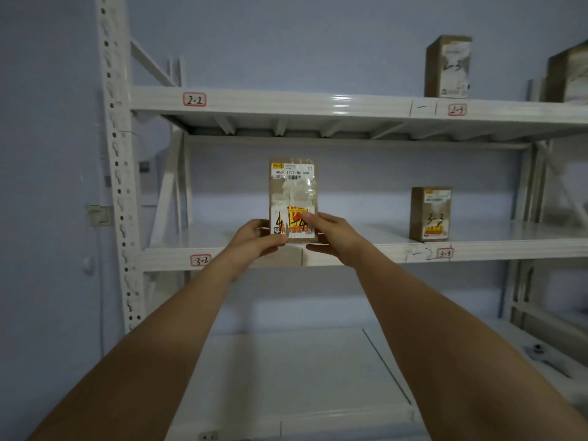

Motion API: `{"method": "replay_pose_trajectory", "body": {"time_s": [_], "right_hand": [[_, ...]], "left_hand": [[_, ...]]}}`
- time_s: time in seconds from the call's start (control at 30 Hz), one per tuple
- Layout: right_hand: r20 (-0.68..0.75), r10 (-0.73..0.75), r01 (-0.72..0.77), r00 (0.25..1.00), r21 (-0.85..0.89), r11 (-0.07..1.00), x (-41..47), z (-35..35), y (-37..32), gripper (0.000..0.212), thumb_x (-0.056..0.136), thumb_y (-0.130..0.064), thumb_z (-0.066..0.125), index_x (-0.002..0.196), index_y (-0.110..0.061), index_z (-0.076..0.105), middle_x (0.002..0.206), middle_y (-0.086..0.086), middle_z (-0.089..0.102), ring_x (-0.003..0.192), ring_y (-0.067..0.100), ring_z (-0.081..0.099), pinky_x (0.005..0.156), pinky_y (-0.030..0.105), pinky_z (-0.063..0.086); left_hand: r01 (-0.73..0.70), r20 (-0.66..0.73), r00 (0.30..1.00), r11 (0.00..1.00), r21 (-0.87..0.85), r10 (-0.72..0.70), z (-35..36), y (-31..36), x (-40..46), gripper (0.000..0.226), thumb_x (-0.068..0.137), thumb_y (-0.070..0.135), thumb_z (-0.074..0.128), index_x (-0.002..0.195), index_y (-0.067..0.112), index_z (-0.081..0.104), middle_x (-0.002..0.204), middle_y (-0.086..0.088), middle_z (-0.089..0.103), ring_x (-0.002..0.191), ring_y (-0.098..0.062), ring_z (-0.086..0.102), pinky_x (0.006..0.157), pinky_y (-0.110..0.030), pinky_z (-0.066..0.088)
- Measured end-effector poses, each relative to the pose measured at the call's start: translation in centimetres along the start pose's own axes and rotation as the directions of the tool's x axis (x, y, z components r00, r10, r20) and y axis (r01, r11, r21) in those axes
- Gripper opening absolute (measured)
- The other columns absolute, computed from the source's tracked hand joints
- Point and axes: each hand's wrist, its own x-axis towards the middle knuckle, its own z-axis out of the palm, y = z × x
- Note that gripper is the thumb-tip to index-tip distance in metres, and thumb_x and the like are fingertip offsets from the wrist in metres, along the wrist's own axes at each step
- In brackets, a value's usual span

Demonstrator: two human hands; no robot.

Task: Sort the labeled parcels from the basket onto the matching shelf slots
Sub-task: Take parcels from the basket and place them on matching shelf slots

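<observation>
A brown cardboard parcel [292, 192] with a white shipping label and a handwritten mark on its lower front stands upright in both my hands, in front of the middle shelf [366, 253]. My left hand [254, 238] grips its lower left corner. My right hand [331, 235] holds its lower right side, thumb on the front and fingers beneath. The parcel's bottom is level with the shelf's front edge, right of the red-framed tag "3-2" [200, 260]. The basket is out of sight.
Another parcel marked "3-3" [430, 213] stands on the same shelf above tag "3-3" [444, 253]. The upper shelf carries tags "2-2" [194, 99] and "2-3" [457, 109], with a parcel [448, 66] above the latter. A white upright post [119, 173] stands at left.
</observation>
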Motion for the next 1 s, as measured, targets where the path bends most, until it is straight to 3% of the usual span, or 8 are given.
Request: {"method": "replay_pose_trajectory", "body": {"time_s": [0.27,0.43,0.57,0.8,1.0], "right_hand": [[-0.062,0.056,-0.06,0.996,-0.06,0.996,-4.8,-10.7,3.4,0.034,0.087,-0.041,0.062,0.117,-0.025,0.062,0.106,-0.002,0.069,0.098,0.017,0.064,0.085,0.031,0.053],[-0.104,0.125,-0.137,0.987,-0.117,0.984,-7.6,-16.8,6.6,0.026,0.087,-0.041,0.062,0.11,-0.03,0.064,0.11,-0.001,0.067,0.106,0.02,0.061,0.094,0.036,0.049],[-0.133,0.191,-0.207,0.973,-0.125,0.97,-9.7,-20.5,9.5,0.026,0.09,-0.038,0.059,0.113,-0.027,0.062,0.104,-0.006,0.068,0.101,0.017,0.061,0.097,0.036,0.047],[-0.223,0.289,-0.329,0.931,-0.17,0.929,-12.4,-25.0,12.7,0.026,0.088,-0.04,0.061,0.112,-0.032,0.063,0.107,-0.008,0.069,0.103,0.016,0.063,0.097,0.036,0.047],[-0.323,0.343,-0.408,0.882,-0.158,0.899,-13.6,-29.4,13.8,0.03,0.088,-0.038,0.061,0.116,-0.028,0.061,0.114,-0.003,0.067,0.109,0.02,0.061,0.099,0.038,0.045]], "left_hand": [[0.039,0.109,0.993,0.988,0.149,-0.056,11.0,-1.7,0.5,0.043,0.08,0.014,0.073,0.116,0.016,0.048,0.104,0.006,0.063,0.096,-0.01,0.061,0.089,-0.03,0.05],[0.087,0.206,0.971,0.981,0.176,-0.123,17.0,-4.3,0.8,0.045,0.077,0.015,0.076,0.111,0.021,0.048,0.111,0.001,0.064,0.105,-0.016,0.06,0.092,-0.033,0.049],[0.123,0.297,0.939,0.975,0.188,-0.176,21.1,-7.3,1.3,0.048,0.075,0.014,0.077,0.113,0.02,0.047,0.116,-0.003,0.063,0.11,-0.019,0.059,0.095,-0.035,0.049],[0.157,0.452,0.861,0.967,0.202,-0.234,26.6,-11.5,2.7,0.052,0.076,0.012,0.077,0.118,0.013,0.046,0.107,0.001,0.064,0.106,-0.017,0.059,0.089,-0.031,0.048],[0.092,0.569,0.796,0.971,0.222,-0.206,31.4,-12.8,5.3,0.052,0.077,0.014,0.076,0.118,0.013,0.045,0.101,0.006,0.061,0.099,-0.013,0.057,0.091,-0.031,0.048]]}}
